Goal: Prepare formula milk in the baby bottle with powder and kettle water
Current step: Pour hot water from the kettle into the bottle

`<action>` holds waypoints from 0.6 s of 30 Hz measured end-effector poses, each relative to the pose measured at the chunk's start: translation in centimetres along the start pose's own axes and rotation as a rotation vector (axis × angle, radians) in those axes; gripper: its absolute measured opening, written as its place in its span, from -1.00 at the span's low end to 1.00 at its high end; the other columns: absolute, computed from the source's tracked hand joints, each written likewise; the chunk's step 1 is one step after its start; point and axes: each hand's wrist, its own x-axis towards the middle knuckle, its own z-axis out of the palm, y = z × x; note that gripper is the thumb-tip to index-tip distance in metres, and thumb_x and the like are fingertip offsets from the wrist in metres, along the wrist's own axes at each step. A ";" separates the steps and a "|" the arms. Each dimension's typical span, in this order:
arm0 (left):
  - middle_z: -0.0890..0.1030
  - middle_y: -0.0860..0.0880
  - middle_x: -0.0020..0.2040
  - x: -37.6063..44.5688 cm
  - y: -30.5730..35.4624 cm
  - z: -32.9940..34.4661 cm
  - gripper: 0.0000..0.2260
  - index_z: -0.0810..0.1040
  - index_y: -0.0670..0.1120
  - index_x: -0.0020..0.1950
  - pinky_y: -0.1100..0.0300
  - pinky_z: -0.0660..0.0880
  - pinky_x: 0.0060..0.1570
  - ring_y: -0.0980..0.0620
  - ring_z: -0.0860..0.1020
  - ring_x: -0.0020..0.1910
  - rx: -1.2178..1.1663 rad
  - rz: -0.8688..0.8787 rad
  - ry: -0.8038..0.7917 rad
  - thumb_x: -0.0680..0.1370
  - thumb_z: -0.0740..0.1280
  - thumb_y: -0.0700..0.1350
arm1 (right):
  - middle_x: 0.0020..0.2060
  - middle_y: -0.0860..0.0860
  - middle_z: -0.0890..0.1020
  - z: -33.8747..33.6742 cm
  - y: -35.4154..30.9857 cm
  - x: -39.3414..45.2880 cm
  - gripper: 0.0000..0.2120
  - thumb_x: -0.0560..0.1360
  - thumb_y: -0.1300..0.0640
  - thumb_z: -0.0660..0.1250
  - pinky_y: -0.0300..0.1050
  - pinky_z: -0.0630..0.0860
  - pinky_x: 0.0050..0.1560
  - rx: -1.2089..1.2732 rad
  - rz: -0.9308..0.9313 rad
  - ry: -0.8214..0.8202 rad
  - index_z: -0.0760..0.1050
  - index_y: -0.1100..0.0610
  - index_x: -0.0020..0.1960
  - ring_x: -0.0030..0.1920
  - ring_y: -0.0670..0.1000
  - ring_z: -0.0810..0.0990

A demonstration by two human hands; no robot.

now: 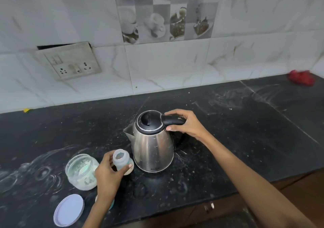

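Note:
A steel kettle (153, 148) with a black lid stands on the black counter (228, 131), spout pointing left. My right hand (185, 123) is wrapped around its black handle. The open baby bottle (121, 160) stands just left of the kettle, and my left hand (108, 173) holds it by the side. An open glass jar (80, 171) with white powder inside sits left of the bottle. Its pale lid (68, 210) lies flat near the counter's front edge.
A teal object (111, 205) is partly hidden behind my left forearm. A tiled wall with a socket plate (70, 62) runs behind the counter. A red cloth (300, 77) lies at the far right. Cabinet handles (209, 206) show below the counter's edge.

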 end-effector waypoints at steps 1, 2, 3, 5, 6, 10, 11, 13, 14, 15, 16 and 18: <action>0.63 0.07 -0.05 0.2 -0.1 0.1 -0.52 0.52 -0.04 0.06 0.42 0.48 -0.10 0.12 0.59 -0.06 0.001 0.002 -0.003 0.24 0.61 -0.28 | -0.01 -0.01 0.69 0.1 0.0 -0.2 -0.51 0.28 0.32 0.59 -0.42 0.47 -0.11 0.012 -0.009 0.005 0.60 0.24 0.19 -0.15 -0.25 0.64; 0.63 0.08 -0.05 0.4 0.0 0.1 -0.52 0.52 -0.04 0.07 0.44 0.47 -0.10 0.13 0.59 -0.05 0.003 0.004 -0.006 0.24 0.61 -0.28 | 0.03 0.05 0.68 0.1 0.0 -0.5 -0.47 0.28 0.35 0.58 -0.47 0.46 -0.16 0.024 -0.019 0.012 0.58 0.25 0.23 -0.19 -0.29 0.64; 0.62 0.10 -0.04 0.6 0.0 0.1 -0.51 0.52 -0.04 0.08 0.43 0.48 -0.10 0.15 0.58 -0.05 0.007 0.007 -0.010 0.24 0.61 -0.28 | 0.04 0.08 0.68 0.2 0.0 -0.8 -0.46 0.28 0.37 0.58 -0.49 0.46 -0.20 0.041 -0.024 0.022 0.57 0.25 0.24 -0.23 -0.31 0.63; 0.61 0.12 -0.04 0.9 0.1 0.2 -0.49 0.51 -0.05 0.10 0.37 0.48 -0.10 0.17 0.57 -0.05 0.010 0.007 -0.016 0.24 0.61 -0.28 | 0.02 0.04 0.72 0.3 0.3 -1.3 -0.48 0.25 0.33 0.60 -0.43 0.50 -0.11 0.070 -0.031 0.050 0.61 0.19 0.19 -0.12 -0.23 0.68; 0.61 0.13 -0.05 1.0 0.2 0.3 -0.49 0.51 -0.05 0.10 0.37 0.48 -0.10 0.18 0.57 -0.05 0.008 0.005 -0.019 0.24 0.61 -0.29 | -0.01 0.02 0.73 0.3 0.4 -1.6 -0.50 0.23 0.31 0.62 -0.34 0.54 -0.04 0.086 -0.038 0.075 0.64 0.15 0.15 -0.04 -0.14 0.70; 0.61 0.17 -0.04 1.7 0.2 0.7 -0.51 0.52 -0.04 0.07 0.54 0.44 -0.09 0.27 0.58 -0.07 0.002 0.011 -0.053 0.24 0.60 -0.30 | -0.08 0.01 0.75 -0.2 -0.7 -2.1 -0.53 0.17 0.27 0.65 -0.22 0.58 0.02 0.077 -0.064 0.140 0.67 0.14 0.06 -0.02 -0.02 0.72; 0.61 0.17 -0.04 1.8 0.2 0.8 -0.51 0.52 -0.02 0.06 0.55 0.43 -0.10 0.32 0.57 -0.07 0.003 0.014 -0.064 0.24 0.60 -0.30 | -0.09 0.01 0.75 -0.4 -1.2 -2.1 -0.53 0.16 0.27 0.65 -0.24 0.57 0.00 0.064 -0.069 0.135 0.68 0.15 0.05 -0.03 -0.03 0.72; 0.61 0.18 -0.06 1.9 0.3 1.1 -0.51 0.51 0.06 0.02 0.55 0.43 -0.10 0.42 0.54 -0.06 0.009 0.019 -0.079 0.24 0.60 -0.31 | -0.10 0.00 0.75 -0.9 -2.2 -2.2 -0.52 0.15 0.26 0.66 -0.29 0.56 -0.02 0.040 -0.068 0.122 0.68 0.17 0.05 -0.05 -0.06 0.72; 0.62 0.19 -0.08 1.9 0.4 1.2 -0.49 0.50 0.11 0.00 0.55 0.43 -0.10 0.43 0.54 -0.06 0.008 0.020 -0.085 0.24 0.60 -0.31 | -0.10 -0.01 0.75 -1.1 -2.6 -2.2 -0.52 0.14 0.24 0.67 -0.30 0.56 -0.02 0.027 -0.063 0.114 0.69 0.15 0.05 -0.06 -0.07 0.72; 0.64 0.19 -0.09 2.0 0.3 1.2 -0.48 0.49 0.15 -0.01 0.54 0.44 -0.09 0.41 0.55 -0.06 0.005 0.020 -0.094 0.24 0.60 -0.30 | -0.11 -0.03 0.75 -1.3 -3.2 -2.2 -0.52 0.14 0.21 0.67 -0.31 0.56 -0.02 0.012 -0.058 0.105 0.69 0.13 0.04 -0.07 -0.08 0.72; 0.65 0.19 -0.08 2.0 0.3 1.3 -0.47 0.49 0.16 -0.01 0.51 0.45 -0.08 0.38 0.56 -0.05 0.004 0.021 -0.103 0.24 0.60 -0.30 | -0.11 -0.04 0.75 -1.4 -3.6 -2.2 -0.52 0.13 0.18 0.68 -0.31 0.56 -0.01 -0.012 -0.061 0.095 0.70 0.11 0.03 -0.07 -0.09 0.72; 0.65 0.17 -0.04 2.0 0.2 1.4 -0.49 0.53 0.09 0.03 0.43 0.48 -0.03 0.33 0.57 -0.03 0.007 0.036 -0.120 0.23 0.61 -0.30 | -0.12 -0.08 0.75 -1.5 -4.6 -2.0 -0.52 0.11 0.15 0.68 -0.33 0.55 -0.01 -0.078 -0.071 0.072 0.70 0.08 0.02 -0.07 -0.13 0.71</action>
